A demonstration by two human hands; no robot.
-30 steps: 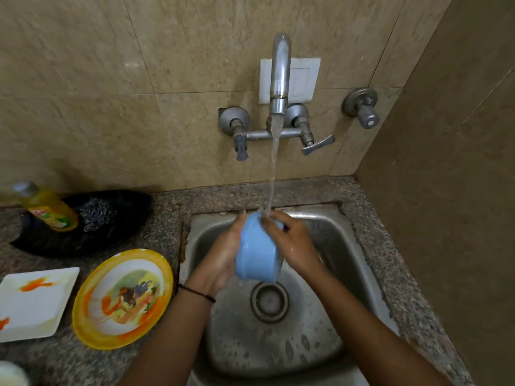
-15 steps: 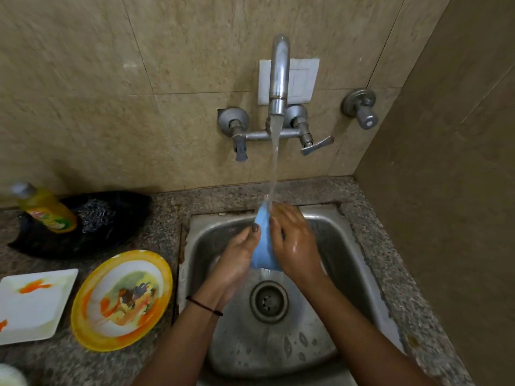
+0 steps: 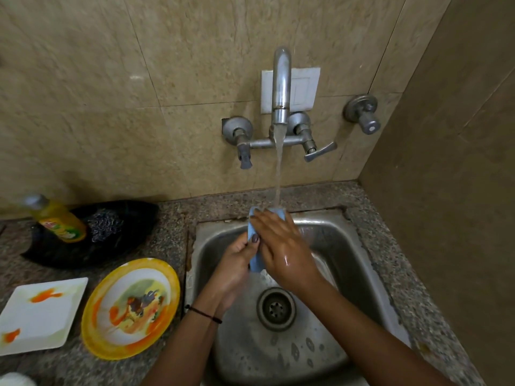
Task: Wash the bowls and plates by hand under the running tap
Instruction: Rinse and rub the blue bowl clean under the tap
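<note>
A light blue bowl (image 3: 255,261) stands on edge over the steel sink (image 3: 348,263), mostly hidden between my hands. My left hand (image 3: 237,263) grips its left side with the thumb on the rim. My right hand (image 3: 284,246) lies flat and wet across its right face, fingers reaching the top rim. Water from the wall tap (image 3: 281,87) falls onto the top of the bowl. A dirty yellow round plate (image 3: 131,307) and a stained white square plate (image 3: 41,316) lie on the counter to the left.
A yellow dish-soap bottle (image 3: 58,218) and a steel scrubber (image 3: 106,221) rest in a black dish (image 3: 69,254) at the back left. The drain (image 3: 276,307) is in the sink's middle. A tiled wall stands close on the right. The granite counter (image 3: 172,218) surrounds the sink.
The bowl has been turned from showing its round side to standing edge-on. My hands have lifted it slightly toward the water stream, and my right hand has slid over its face.
</note>
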